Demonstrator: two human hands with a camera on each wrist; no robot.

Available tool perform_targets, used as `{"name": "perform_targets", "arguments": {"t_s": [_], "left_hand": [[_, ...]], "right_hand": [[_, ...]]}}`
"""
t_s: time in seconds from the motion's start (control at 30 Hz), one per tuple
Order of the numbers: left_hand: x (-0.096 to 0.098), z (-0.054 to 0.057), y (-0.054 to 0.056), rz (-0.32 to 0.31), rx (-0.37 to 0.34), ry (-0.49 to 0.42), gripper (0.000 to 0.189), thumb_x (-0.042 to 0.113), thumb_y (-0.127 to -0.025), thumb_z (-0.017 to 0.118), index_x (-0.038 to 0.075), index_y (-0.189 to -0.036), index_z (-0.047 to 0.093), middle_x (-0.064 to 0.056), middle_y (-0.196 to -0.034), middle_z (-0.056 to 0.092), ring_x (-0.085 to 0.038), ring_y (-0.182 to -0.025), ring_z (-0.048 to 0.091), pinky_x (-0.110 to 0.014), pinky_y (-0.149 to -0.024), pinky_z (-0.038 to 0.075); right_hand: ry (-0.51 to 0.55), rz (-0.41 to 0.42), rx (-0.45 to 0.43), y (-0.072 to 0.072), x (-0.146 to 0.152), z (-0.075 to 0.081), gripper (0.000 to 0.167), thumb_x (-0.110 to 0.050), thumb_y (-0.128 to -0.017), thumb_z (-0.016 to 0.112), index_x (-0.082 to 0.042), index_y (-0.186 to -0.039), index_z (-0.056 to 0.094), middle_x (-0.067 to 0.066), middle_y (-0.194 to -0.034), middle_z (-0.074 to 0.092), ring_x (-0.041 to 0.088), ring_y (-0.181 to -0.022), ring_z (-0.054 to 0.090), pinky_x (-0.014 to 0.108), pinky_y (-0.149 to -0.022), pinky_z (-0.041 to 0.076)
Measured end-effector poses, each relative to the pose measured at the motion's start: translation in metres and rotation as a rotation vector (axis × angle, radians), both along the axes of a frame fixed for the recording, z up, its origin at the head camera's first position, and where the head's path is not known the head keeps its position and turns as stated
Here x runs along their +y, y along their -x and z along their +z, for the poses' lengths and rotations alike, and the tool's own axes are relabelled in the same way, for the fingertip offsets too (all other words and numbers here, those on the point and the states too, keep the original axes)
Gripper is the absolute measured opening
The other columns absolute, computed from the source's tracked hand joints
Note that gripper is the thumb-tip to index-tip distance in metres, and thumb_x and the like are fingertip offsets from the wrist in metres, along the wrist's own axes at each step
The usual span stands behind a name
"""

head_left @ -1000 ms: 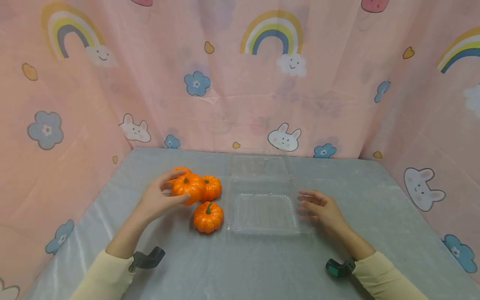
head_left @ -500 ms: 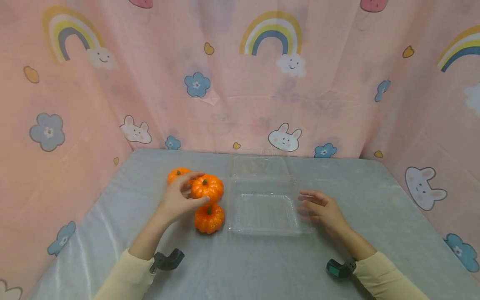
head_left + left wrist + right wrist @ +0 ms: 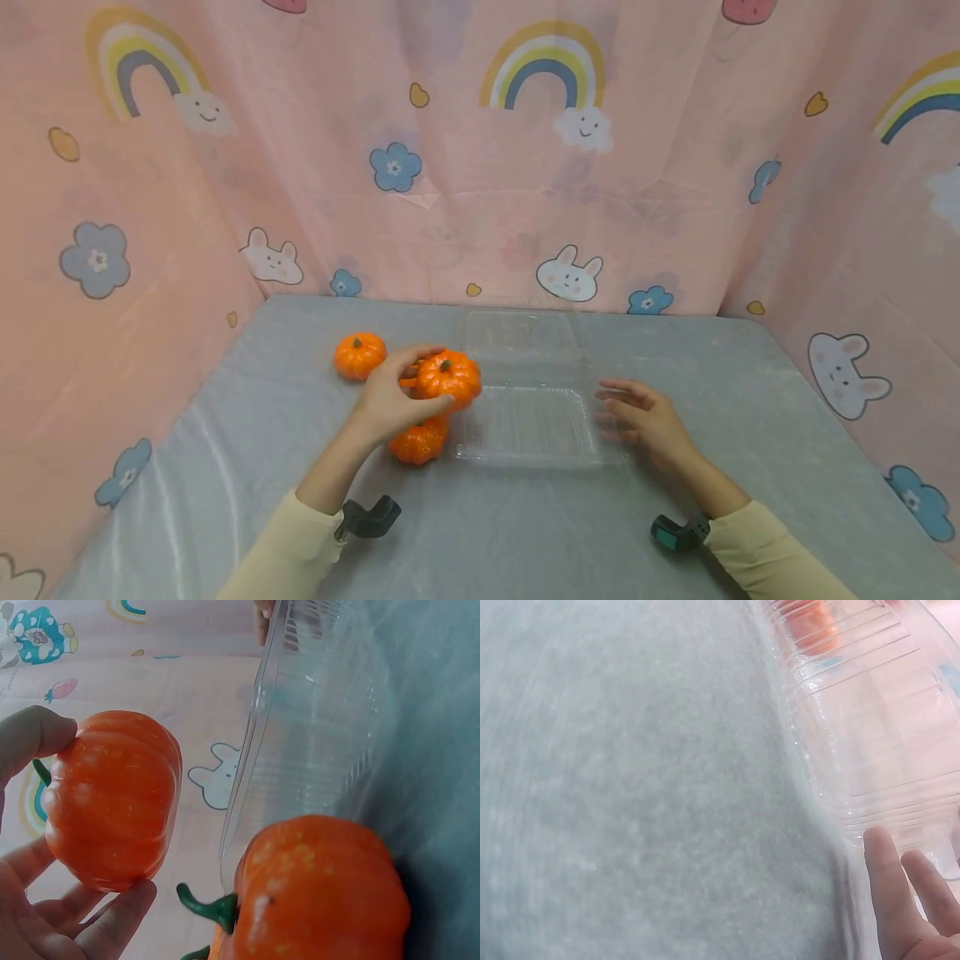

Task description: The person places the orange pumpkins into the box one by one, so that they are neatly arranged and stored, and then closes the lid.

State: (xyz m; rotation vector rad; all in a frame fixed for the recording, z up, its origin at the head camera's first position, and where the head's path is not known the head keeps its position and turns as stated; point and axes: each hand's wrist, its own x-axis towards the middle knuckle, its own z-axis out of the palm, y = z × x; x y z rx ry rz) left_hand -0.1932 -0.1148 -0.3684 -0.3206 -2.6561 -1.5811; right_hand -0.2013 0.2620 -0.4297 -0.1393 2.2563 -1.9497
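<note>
My left hand (image 3: 393, 404) holds a small orange pumpkin (image 3: 450, 379) with a green stem, thumb on one side and fingers on the other. In the left wrist view the same pumpkin (image 3: 116, 799) is raised off the table. It overlaps the left edge of a clear plastic clamshell box (image 3: 532, 421), which lies with its lid (image 3: 517, 333) folded back. Below the hand sits a second pumpkin (image 3: 418, 446), and a bit of another shows behind the fingers. My right hand (image 3: 648, 421) has its fingers (image 3: 885, 870) extended at the box's right side.
One more pumpkin (image 3: 360, 357) sits apart at the back left of the grey tabletop (image 3: 510, 533). A pink printed curtain (image 3: 480, 208) encloses the back and sides. Each wrist wears a dark camera mount (image 3: 367, 518).
My left hand has carried the pumpkin rightward, from over the other pumpkins to the box's left edge. The back-left pumpkin has come into full view. The right hand stays put.
</note>
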Motion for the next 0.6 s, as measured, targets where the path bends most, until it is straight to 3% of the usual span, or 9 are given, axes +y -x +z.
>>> {"name": "perform_targets", "arguments": {"t_s": [0.33,0.6], "left_hand": [[0.022,-0.004,0.003,-0.033,-0.019,0.001,0.059,0.028,-0.072,0.082,0.033,-0.126,0.06,0.004,-0.132,0.055,-0.026,-0.114,0.056,-0.04,-0.091,0.053],[0.045,-0.01,0.007,-0.126,-0.042,-0.009,0.058,0.026,-0.072,0.081,0.032,-0.126,0.06,0.004,-0.132,0.054,-0.024,-0.112,0.056,-0.039,-0.09,0.053]], "right_hand": [[0.001,-0.003,-0.003,0.001,-0.001,0.001,0.047,-0.021,-0.096,0.06,0.001,-0.135,0.048,0.007,-0.123,0.064,0.016,-0.097,0.07,0.038,-0.077,0.059],[0.022,0.015,0.014,0.0,0.0,0.0,0.041,-0.019,-0.095,0.06,-0.002,-0.132,0.052,-0.003,-0.115,0.068,0.014,-0.095,0.07,0.036,-0.075,0.06]]}}
